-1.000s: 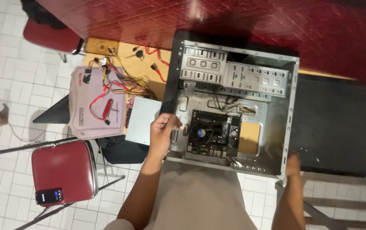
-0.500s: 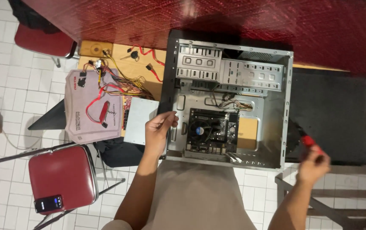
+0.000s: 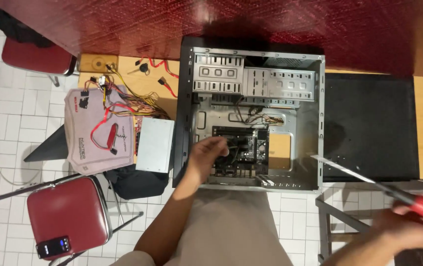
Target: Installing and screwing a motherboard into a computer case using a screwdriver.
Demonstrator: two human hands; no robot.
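An open grey computer case (image 3: 315,123) lies on its side on the wooden table, with a dark motherboard (image 3: 251,150) inside. My left hand (image 3: 204,157) reaches into the case and rests on the left part of the motherboard; whether it grips anything there is hidden. My right hand (image 3: 408,229) is low at the right, outside the case, closed on a screwdriver (image 3: 369,182) with a red handle. Its long metal shaft points up-left, and the tip is near the case's lower right corner.
A grey power supply (image 3: 155,145) with a bundle of coloured cables lies left of the case, beside a pinkish bag (image 3: 93,133). A black side panel (image 3: 369,128) lies to the right. A red folding chair (image 3: 66,214) with a phone (image 3: 54,246) on it stands lower left.
My left hand moved from the case's left edge onto the motherboard. My right hand rose with the red-handled screwdriver and swung its shaft toward the case. The view shifted slightly.
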